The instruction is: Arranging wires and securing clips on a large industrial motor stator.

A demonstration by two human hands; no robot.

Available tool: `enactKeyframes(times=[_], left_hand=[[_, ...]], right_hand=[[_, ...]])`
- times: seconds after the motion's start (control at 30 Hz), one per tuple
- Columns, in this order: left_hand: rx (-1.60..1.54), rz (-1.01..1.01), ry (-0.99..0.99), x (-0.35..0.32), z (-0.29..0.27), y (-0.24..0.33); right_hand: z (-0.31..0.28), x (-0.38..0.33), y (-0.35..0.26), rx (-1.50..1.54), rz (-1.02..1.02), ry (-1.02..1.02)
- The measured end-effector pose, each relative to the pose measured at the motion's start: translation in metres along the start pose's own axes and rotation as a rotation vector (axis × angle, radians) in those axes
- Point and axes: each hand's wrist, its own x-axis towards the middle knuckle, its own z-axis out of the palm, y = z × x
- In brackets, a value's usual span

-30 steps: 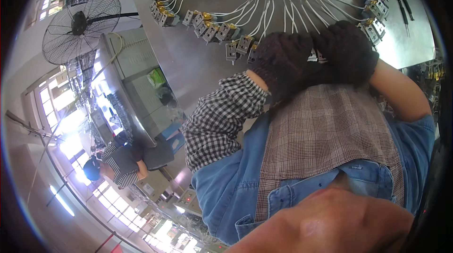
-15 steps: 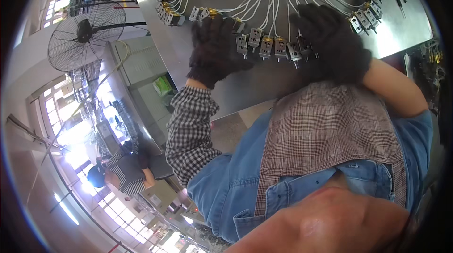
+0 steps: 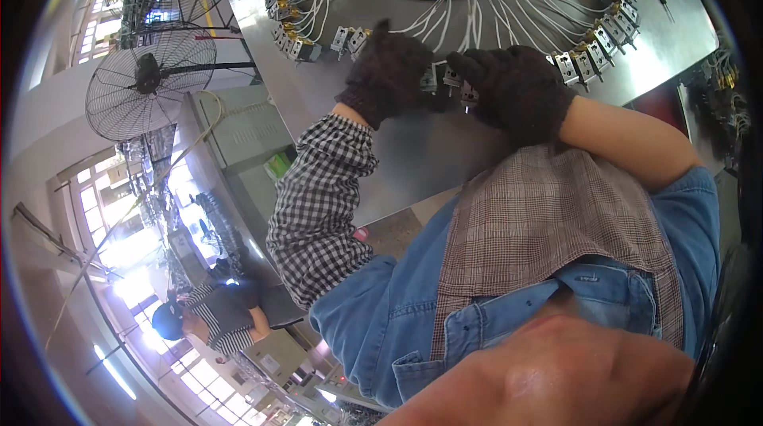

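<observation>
Gloves cover both hands — left hand (image 3: 389, 76) and right hand (image 3: 517, 92) pinch small wired connectors (image 3: 449, 80) on metal table (image 3: 413, 156).

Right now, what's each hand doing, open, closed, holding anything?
Left hand: gloved, fingers curled onto a small wired connector block; a firm grip cannot be told.
Right hand: gloved, fingers bent over the connector blocks beside it; grip cannot be told.

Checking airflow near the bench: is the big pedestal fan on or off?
Off, it seems: the fan shows sharp, unblurred blades behind its wire guard.
</observation>
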Motion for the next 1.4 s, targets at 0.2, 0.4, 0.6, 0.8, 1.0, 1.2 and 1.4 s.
enactKeyframes(times=[0.2, 0.4, 0.6, 0.8, 1.0, 1.2, 1.4], left_hand=[[-0.149, 0.004, -0.196, 0.013, -0.005, 0.011], [-0.118, 0.206, 0.065, 0.009, 0.002, -0.001], [-0.225, 0.208, -0.086, 0.016, -0.008, -0.013], [-0.256, 0.163, -0.206, 0.018, -0.004, -0.005], [-0.347, 0.138, -0.238, 0.018, -0.002, -0.010], [-0.227, 0.158, -0.404, 0.029, -0.013, -0.004], [-0.220, 0.155, -0.214, 0.019, -0.006, -0.005]], right_hand=[[0.001, 0.005, -0.010, -0.023, 0.155, 0.021], [-0.003, 0.016, -0.009, 0.059, 0.221, -0.083], [-0.008, 0.022, -0.006, 0.139, 0.192, -0.187], [-0.012, 0.028, -0.012, 0.171, 0.278, -0.196], [-0.004, 0.024, -0.005, 0.113, 0.115, -0.083], [-0.008, 0.025, -0.004, 0.152, 0.140, -0.188], [-0.012, 0.027, -0.001, 0.199, 0.146, -0.231]])
